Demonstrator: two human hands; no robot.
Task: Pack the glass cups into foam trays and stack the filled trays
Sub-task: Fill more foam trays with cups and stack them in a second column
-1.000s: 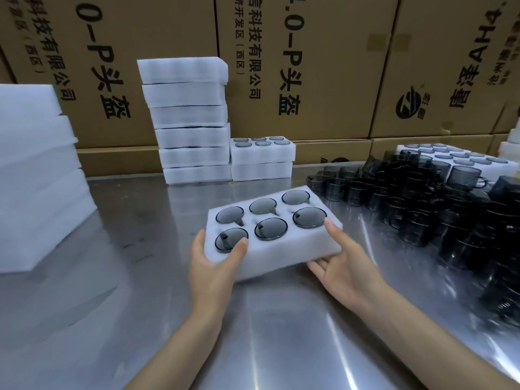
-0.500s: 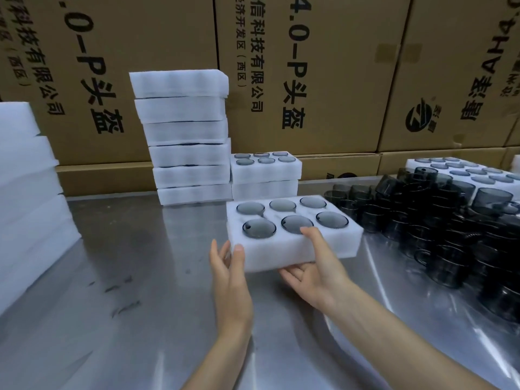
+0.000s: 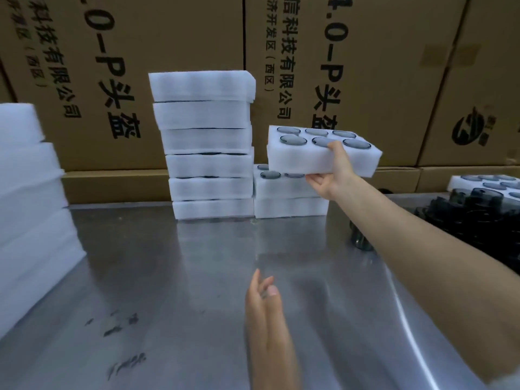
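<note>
We stand at a steel table [image 3: 197, 291] with a wall of brown cardboard boxes [image 3: 380, 80] printed in black characters behind it. Nearest to us, our left hand [image 3: 264, 308] is above the table, its fingers straight and loose, holding nothing.

Farther on, our right hand [image 3: 333, 173] reaches forward and grips the near edge of a filled foam tray [image 3: 304, 159], thumb on top and fingers under it. This tray is in the air, a little tilted, just above a short stack of trays [image 3: 284, 198] at the back of the table. We count six dark glass cups [image 3: 293, 140] in the held tray, one in each round hole, in two rows of three.

The short stack has two trays; in its top tray we see the rims of some cups, the rest hidden by the held tray. Touching it on the left is a tall stack of six trays [image 3: 208, 153].

At the left edge is another pile of white foam [image 3: 25, 206]; its count we cannot tell. At the far right lies a heap of loose dark cups [image 3: 478, 218], and behind it one more filled tray [image 3: 484, 182].
</note>
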